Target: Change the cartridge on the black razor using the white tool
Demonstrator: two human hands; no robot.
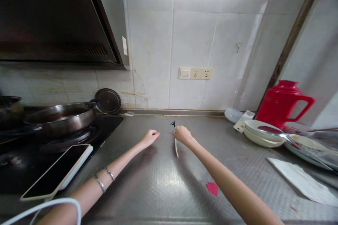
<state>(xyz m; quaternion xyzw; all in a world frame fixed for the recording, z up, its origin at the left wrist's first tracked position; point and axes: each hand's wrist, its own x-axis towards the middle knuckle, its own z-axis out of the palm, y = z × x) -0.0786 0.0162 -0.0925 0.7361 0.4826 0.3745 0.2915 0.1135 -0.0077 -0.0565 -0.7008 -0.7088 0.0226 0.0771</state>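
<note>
My right hand [182,134] is closed around a razor [176,150] above the steel counter. The razor's small dark T-shaped head rises above my fingers, and its thin pale, slightly curved handle sticks out below them. The middle of the handle is hidden by my fingers. To the left and a little apart, my left hand [149,138] hovers with its fingers curled in, and nothing shows between them. Two silvery bracelets [100,184] circle my left forearm. Both hands are over the middle of the counter [158,190].
At left, a steel pan [63,117] stands on the black stove, with a phone [58,172] nearer me and a white cable [66,200] below. At right are a red thermos jug [277,103], stacked bowls [261,140] and a white paper [303,181]. A red patch [212,188] marks the counter.
</note>
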